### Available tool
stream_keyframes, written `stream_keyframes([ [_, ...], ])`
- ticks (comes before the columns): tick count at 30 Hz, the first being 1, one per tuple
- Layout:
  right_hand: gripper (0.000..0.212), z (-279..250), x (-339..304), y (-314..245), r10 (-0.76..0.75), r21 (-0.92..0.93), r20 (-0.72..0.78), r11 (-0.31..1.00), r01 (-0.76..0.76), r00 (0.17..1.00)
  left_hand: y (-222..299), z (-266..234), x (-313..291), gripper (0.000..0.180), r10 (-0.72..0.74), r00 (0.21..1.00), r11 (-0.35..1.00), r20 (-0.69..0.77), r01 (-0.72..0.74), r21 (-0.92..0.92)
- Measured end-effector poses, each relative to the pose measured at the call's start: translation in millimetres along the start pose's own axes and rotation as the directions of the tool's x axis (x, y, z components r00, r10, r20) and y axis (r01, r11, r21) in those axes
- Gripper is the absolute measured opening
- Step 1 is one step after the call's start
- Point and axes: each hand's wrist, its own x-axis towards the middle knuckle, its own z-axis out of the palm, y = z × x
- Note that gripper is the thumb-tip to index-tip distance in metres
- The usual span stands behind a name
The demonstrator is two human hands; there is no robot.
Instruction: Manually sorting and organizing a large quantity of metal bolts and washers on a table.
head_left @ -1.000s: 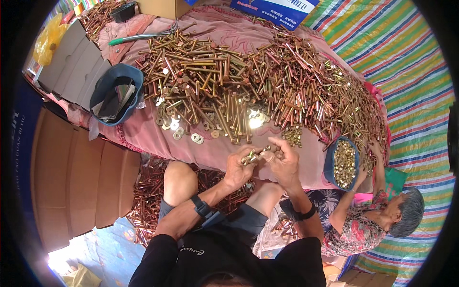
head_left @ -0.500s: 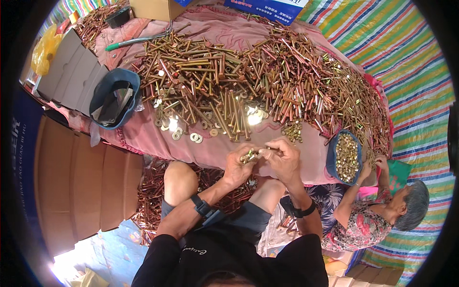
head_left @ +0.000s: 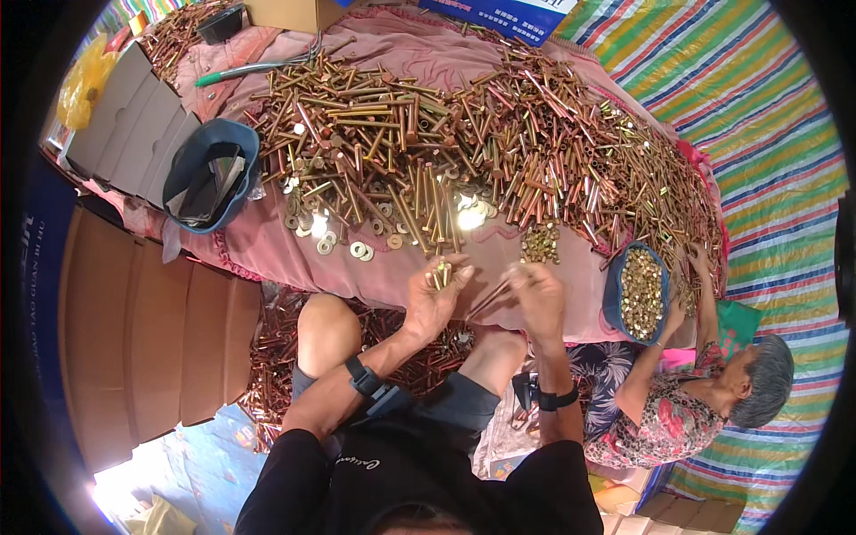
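Note:
My left hand (head_left: 432,294) is closed around a few small gold-coloured nuts (head_left: 441,275), above the near edge of the pink cloth. To its right, my right hand (head_left: 539,301) is partly blurred, its fingers closed on a long brownish bolt (head_left: 487,301) that slants down toward the left. The two hands are apart. Just beyond them lies a big heap of long bolts (head_left: 392,125), with loose flat washers (head_left: 361,251) along its near side. A small pile of gold nuts (head_left: 539,242) rests past my right hand.
A blue tub full of nuts (head_left: 642,294) stands at the right, near a co-worker (head_left: 678,392) whose hands reach into the bolts. A blue basin (head_left: 212,178) sits at the left, by grey cartons (head_left: 125,125). More bolts (head_left: 276,374) lie below the table edge.
My hands, close together before, have drawn apart. The right hand has shifted slightly down, and a bolt now shows sticking out from it. The co-worker's far hand has reached farther into the heap.

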Motion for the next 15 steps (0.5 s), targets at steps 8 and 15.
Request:
stream_keyframes([
  [8, 0.023, 26.1, 24.3, -3.2, 0.081, -0.317, 0.141, 0.948, -0.033, 0.987, -3.7, -11.5, -3.3, 0.039, 0.177, 0.984, 0.961, -0.036, -0.165, 0.221],
  [15, 0.024, 51.4, 76.7, 7.2, -0.099, -0.481, 0.133, 0.863, 0.152, 0.986, 13.2, -7.6, 1.0, 0.037, 0.292, 0.956, 0.900, 0.011, -0.279, 0.334],
])
